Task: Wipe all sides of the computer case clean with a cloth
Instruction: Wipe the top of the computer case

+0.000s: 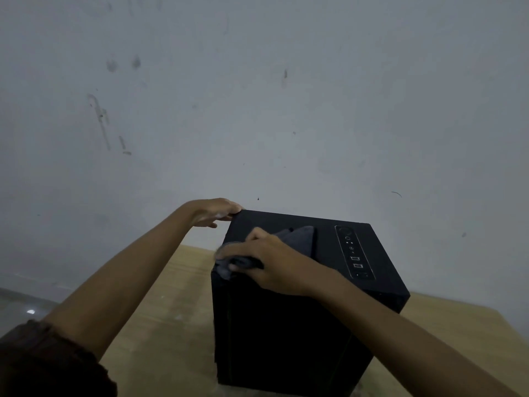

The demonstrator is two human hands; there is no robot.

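A black computer case (pixel 286 333) stands upright on a wooden table (pixel 166 325), with a strip of buttons and ports (pixel 354 252) along the right side of its top. My left hand (pixel 213 213) holds the far left top corner of the case, fingers over the edge. My right hand (pixel 266 265) grips a dark grey cloth (pixel 297 240) and presses it on the top panel near the left edge. Part of the cloth bunches under my fingers and hangs slightly over that edge.
A scuffed pale wall (pixel 257 110) rises close behind the case. The table's left edge runs beside a glossy floor (pixel 25 305) at the lower left. Bare tabletop shows left and right of the case.
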